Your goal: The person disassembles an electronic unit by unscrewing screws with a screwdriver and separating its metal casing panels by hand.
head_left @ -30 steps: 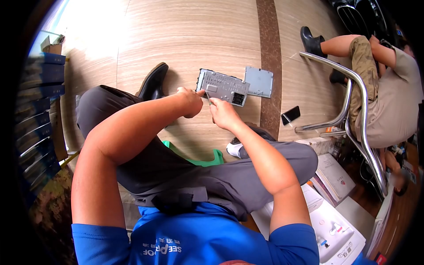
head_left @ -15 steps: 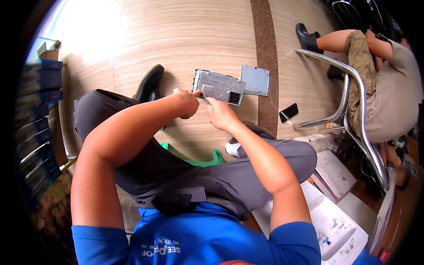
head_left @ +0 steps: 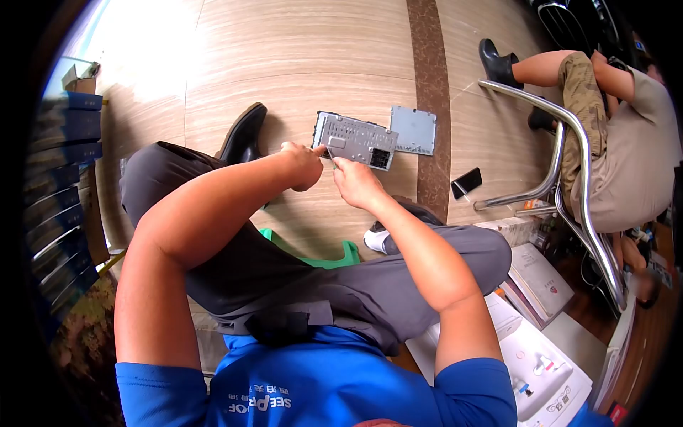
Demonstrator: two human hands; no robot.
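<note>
2 hands [head_left: 304,169] [head_left: 358,185], 1 tool [head_left: 330,154] at 1 metal device [head_left: 352,137].

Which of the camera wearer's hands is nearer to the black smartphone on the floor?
Right. The right hand is left of the black smartphone, apart from it; the left hand is farther left, at the silver electronic unit.

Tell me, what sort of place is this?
Perhaps a small shop or repair workshop, though I can't be sure. Dark blue boxes are stacked at the left edge, and what looks like an electronics unit lies on the tiled floor, next to a flat metal plate.
</note>
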